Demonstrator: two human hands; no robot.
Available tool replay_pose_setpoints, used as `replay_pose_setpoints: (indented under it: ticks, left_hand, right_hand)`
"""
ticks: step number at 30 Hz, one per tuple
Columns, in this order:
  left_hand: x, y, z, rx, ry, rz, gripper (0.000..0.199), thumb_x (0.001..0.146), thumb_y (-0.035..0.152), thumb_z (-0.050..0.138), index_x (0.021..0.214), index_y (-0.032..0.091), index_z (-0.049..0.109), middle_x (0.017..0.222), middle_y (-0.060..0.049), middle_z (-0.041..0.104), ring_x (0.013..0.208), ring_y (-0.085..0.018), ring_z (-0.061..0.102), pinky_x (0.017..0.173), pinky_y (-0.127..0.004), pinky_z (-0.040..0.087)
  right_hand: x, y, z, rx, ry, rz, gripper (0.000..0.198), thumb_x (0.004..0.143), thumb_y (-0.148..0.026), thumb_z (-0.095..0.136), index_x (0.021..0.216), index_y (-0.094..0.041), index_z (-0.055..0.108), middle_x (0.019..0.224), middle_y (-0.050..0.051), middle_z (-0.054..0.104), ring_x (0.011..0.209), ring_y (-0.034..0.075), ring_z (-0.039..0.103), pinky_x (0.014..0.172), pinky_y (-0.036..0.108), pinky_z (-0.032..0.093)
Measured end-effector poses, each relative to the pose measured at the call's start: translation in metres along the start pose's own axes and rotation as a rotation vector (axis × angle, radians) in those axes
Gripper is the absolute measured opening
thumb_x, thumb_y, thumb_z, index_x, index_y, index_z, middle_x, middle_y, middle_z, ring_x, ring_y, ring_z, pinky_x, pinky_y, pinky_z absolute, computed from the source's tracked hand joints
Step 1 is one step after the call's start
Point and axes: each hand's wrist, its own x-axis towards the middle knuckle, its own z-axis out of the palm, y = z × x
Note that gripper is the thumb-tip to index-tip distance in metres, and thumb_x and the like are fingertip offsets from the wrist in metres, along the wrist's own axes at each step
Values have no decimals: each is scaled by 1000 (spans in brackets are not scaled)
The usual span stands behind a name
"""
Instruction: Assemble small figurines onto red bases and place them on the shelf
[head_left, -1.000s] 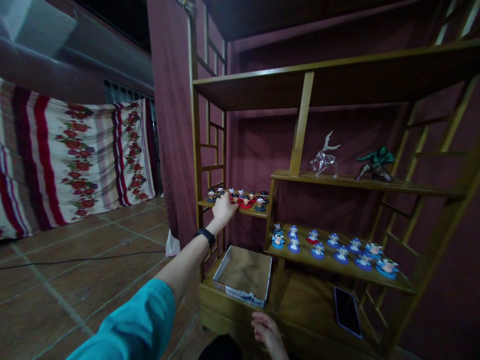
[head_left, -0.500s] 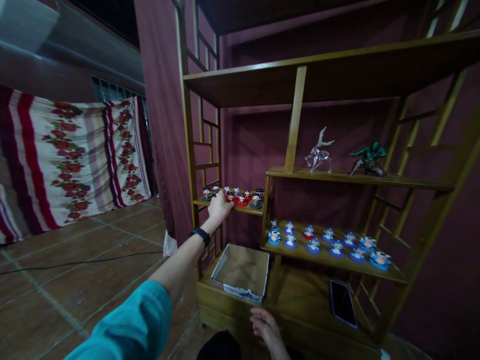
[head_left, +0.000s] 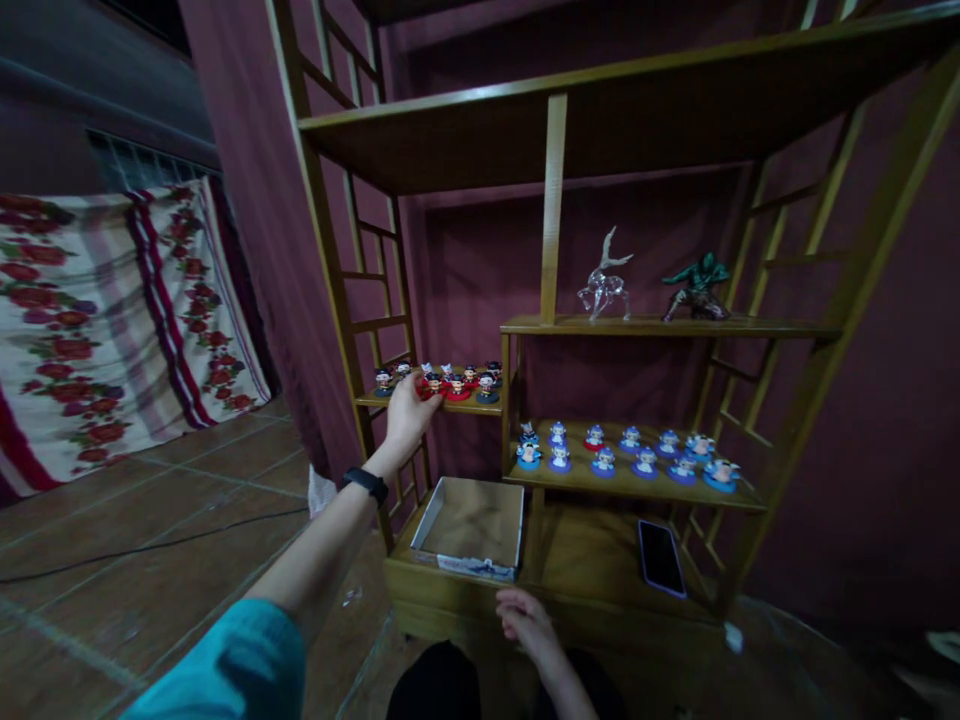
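My left hand [head_left: 409, 412], with a dark band on its wrist, reaches to the small left shelf. Its thumb and fingers close around a small figurine there, which the hand mostly hides. Beside it stand red-based figurines [head_left: 458, 387] and dark-based ones, such as a black-haired figurine [head_left: 487, 387] near the shelf's right end. Low in front of the cabinet, my right hand [head_left: 523, 615] hangs with its fingers curled in and nothing visible in them. A shallow open cardboard box [head_left: 469, 565] lies just beyond the right hand.
Two rows of blue and purple figurines [head_left: 606, 462] stand on the lower right shelf. Above them are a clear deer ornament [head_left: 604, 290] and a green-and-brown statuette [head_left: 699, 288]. A phone [head_left: 661, 557] lies on the cabinet base. A wooden divider [head_left: 553, 210] rises between the shelves.
The view has shifted, so the cabinet sits further left and a little higher. My left hand stays at the same group of figurines; my right hand's fingers look more curled.
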Motion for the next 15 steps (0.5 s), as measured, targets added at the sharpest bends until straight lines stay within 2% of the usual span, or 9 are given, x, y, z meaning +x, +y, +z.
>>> replay_pose_setpoints:
  ticks: [2,4,8,12,15]
  left_hand:
    - [-13,-2,-1,-21,87,11,54,75,35,58,120,9,46,105,-9,56,84,-14,53,83,-30,43]
    - [-36,-5,0,-28,165,23,52,74,32,58,119,10,46,111,-8,52,96,-17,51,91,-34,40]
    - [-112,-27,13,-92,177,-27,48,73,29,54,118,16,48,122,-8,44,107,-21,48,92,-37,44]
    - [-216,-57,42,-138,-91,-196,42,71,34,49,110,17,53,114,-10,48,99,-24,54,87,-42,48]
    - [-282,-70,60,-225,-291,-343,46,71,35,48,113,16,51,114,-12,46,87,-22,60,78,-41,52]
  right_hand:
    - [1,-3,-3,20,22,-5,25,54,-32,69,74,-16,65,60,1,57,51,10,49,48,23,37]
    - [1,-8,-7,55,35,-3,26,53,-32,69,72,-16,65,60,0,57,49,10,47,47,23,37]
    - [1,-17,-20,79,69,-4,24,53,-29,67,73,-17,65,66,0,59,54,10,50,50,23,39]
    - [-1,-23,-36,15,132,-22,22,57,-26,62,77,-17,66,65,-1,60,53,10,49,50,23,40]
    - [-2,-26,-48,-29,157,-34,23,61,-25,56,80,-16,67,64,0,60,50,8,48,48,21,39]
